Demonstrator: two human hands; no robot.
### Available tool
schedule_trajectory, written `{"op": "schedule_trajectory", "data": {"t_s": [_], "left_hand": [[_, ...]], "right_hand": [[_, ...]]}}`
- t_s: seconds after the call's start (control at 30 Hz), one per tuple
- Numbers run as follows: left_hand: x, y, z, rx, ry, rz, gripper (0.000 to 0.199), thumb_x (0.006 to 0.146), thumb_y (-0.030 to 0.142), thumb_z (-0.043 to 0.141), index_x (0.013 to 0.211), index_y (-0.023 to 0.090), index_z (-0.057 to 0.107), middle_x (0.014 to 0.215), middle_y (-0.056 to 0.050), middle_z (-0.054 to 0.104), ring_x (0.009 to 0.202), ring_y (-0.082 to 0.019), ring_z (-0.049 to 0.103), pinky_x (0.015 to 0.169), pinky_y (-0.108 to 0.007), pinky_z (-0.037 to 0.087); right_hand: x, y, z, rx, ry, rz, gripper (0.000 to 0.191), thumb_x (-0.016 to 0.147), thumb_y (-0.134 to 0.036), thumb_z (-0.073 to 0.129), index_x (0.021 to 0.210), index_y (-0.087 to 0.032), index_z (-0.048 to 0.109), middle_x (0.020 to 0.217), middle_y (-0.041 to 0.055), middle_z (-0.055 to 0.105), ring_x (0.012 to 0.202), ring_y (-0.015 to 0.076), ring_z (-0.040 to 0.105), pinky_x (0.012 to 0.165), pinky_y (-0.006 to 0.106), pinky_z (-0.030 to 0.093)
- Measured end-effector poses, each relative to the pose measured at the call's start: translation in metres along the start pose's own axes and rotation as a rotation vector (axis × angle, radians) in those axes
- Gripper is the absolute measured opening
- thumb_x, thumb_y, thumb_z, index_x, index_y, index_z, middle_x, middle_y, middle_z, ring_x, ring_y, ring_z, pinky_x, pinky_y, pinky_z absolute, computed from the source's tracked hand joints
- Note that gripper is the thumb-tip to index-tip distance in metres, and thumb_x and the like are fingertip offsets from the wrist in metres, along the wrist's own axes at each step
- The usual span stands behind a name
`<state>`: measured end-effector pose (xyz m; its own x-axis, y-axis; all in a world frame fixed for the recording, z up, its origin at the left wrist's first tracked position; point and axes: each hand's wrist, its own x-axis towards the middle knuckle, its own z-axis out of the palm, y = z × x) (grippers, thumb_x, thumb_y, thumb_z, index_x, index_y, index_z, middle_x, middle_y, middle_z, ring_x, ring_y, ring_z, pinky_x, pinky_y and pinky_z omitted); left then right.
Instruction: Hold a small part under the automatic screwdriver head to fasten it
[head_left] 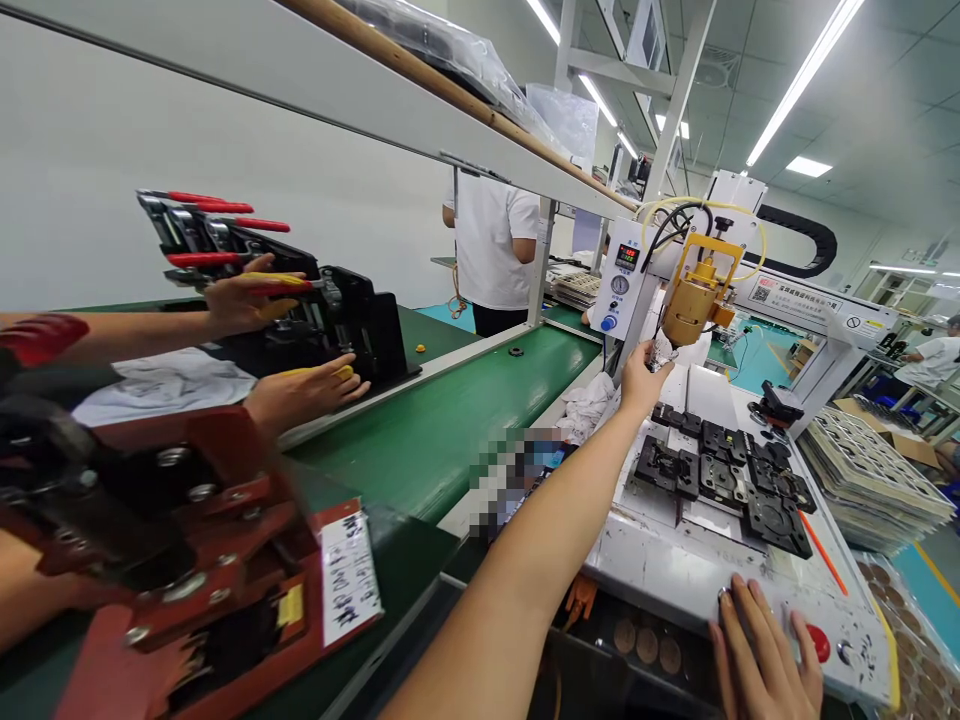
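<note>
Left hand pinched a white cloth under the yellow dispenser head at one o'clock; right hand lay flat, empty, by the red button. An accidental press might have trapped fingers.

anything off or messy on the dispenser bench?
Crumpled white rag lies loose at the bench edge beside the black fixtures, and an orange stick lies askew near the red button. Left hand reaches the yellow nozzle.

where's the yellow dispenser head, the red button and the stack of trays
yellow dispenser head (694, 300), head view, on its yellow body
red button (820, 643), head view, on its domed top, beside the right hand (765, 655)
stack of trays (874, 480), head view, on the top tray
</note>
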<state>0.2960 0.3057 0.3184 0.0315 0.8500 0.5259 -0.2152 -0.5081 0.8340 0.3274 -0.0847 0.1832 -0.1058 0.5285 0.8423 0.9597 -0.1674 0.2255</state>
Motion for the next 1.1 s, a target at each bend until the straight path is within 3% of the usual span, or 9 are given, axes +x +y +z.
{"op": "schedule_trajectory", "data": {"t_s": [0.4,0.7,1.1], "left_hand": [[0.002,-0.006,0.002,-0.012,0.027,0.025,0.053,0.076,0.017,0.089,0.127,0.022,0.072,0.125,-0.011,0.075,0.114,-0.029,0.069,0.102,-0.043,0.055],[0.003,-0.003,0.001,0.007,0.013,0.010,0.053,0.078,0.018,0.088,0.128,0.022,0.071,0.127,-0.011,0.074,0.114,-0.028,0.069,0.102,-0.042,0.055],[0.005,-0.001,-0.003,0.097,0.031,0.027,0.054,0.082,0.023,0.086,0.133,0.020,0.069,0.130,-0.015,0.071,0.117,-0.029,0.068,0.102,-0.041,0.055]], "right_hand": [[-0.002,0.001,0.003,-0.007,0.011,-0.013,0.044,0.100,-0.016,0.068,0.143,-0.022,0.068,0.137,0.0129,0.076,0.118,0.0314,0.076,0.124,0.054,0.041],[-0.004,0.002,0.004,0.030,0.016,0.011,0.057,0.101,-0.022,0.069,0.156,-0.023,0.057,0.137,0.0109,0.076,0.119,0.0310,0.076,0.127,0.050,0.039],[0.007,-0.004,-0.001,0.048,0.059,0.051,0.028,0.101,-0.021,0.071,0.129,-0.018,0.072,0.128,0.0098,0.080,0.113,0.0281,0.079,0.124,0.048,0.044]]}}
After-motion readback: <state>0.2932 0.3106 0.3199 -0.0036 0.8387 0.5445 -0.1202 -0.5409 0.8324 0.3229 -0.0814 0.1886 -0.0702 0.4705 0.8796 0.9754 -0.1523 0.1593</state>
